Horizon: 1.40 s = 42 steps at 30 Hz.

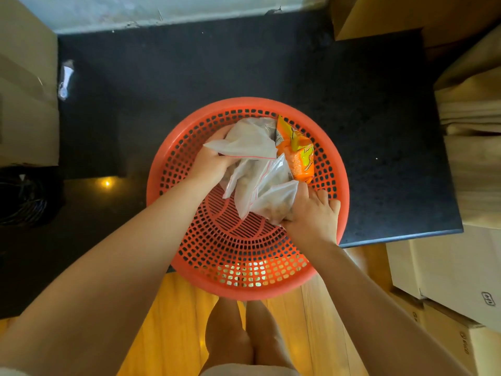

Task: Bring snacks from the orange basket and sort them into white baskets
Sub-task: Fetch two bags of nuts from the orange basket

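Note:
A round orange basket (233,278) sits at the near edge of a black counter (189,71), overhanging it toward me. Inside lie several clear zip bags of snacks and one orange snack packet (299,154) at the far right. My left hand (210,164) grips a clear zip bag (245,143) at the upper left of the pile. My right hand (314,213) holds another clear zip bag (273,202) of brown snacks at the lower right. No white baskets are in view.
Cardboard boxes (447,272) stand stacked to the right of the counter and more at the left (24,90). A small clear wrapper (66,77) lies at the counter's left edge. Wooden floor (162,321) and my legs show below the basket.

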Each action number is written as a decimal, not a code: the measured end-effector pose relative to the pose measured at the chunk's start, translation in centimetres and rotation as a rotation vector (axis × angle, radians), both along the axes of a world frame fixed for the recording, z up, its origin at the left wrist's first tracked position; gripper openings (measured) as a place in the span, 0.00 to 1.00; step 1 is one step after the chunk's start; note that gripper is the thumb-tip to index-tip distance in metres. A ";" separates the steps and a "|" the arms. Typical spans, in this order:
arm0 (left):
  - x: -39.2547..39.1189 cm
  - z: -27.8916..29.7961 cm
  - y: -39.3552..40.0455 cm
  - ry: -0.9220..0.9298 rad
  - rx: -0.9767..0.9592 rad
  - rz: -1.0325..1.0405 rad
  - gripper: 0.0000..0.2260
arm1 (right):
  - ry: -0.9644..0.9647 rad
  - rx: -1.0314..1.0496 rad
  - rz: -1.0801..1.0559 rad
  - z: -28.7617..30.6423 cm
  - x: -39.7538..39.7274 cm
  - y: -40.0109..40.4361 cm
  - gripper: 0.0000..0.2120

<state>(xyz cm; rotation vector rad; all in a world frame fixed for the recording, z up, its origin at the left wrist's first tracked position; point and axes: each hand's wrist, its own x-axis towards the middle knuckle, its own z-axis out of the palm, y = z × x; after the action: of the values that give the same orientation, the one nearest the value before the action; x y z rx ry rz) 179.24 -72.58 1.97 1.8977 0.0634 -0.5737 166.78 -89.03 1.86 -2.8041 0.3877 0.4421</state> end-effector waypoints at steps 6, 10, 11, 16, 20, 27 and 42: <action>-0.2 1.6 0.0 -0.108 -0.083 0.156 0.10 | -0.054 0.159 -0.104 2.9 -0.9 -0.4 0.24; -0.4 5.7 0.3 -0.133 -0.059 0.246 0.02 | -0.072 0.559 -0.322 6.2 -1.6 -1.1 0.19; -0.6 6.8 0.5 -0.120 -0.086 0.268 0.04 | -0.079 0.660 -0.392 7.2 -1.9 -1.4 0.18; -3.0 12.9 1.3 -0.085 -0.208 0.255 0.09 | -0.151 1.073 -0.669 12.1 -4.3 -2.0 0.17; -7.5 16.0 1.2 0.027 -0.279 0.165 0.11 | -0.221 1.243 -0.860 15.1 -7.5 -1.7 0.15; -14.2 18.0 2.5 0.517 -0.358 0.113 0.10 | -0.368 1.278 -1.119 18.7 -15.5 1.5 0.24; -19.5 20.5 4.4 0.579 -0.259 -0.893 0.28 | -0.990 1.036 -1.793 22.3 -32.5 17.7 0.27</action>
<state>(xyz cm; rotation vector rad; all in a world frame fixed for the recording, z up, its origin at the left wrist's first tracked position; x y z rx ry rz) 159.74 -68.18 22.51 1.3834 -0.4841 -1.6345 134.26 -71.34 24.13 -0.7045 1.4463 -0.8317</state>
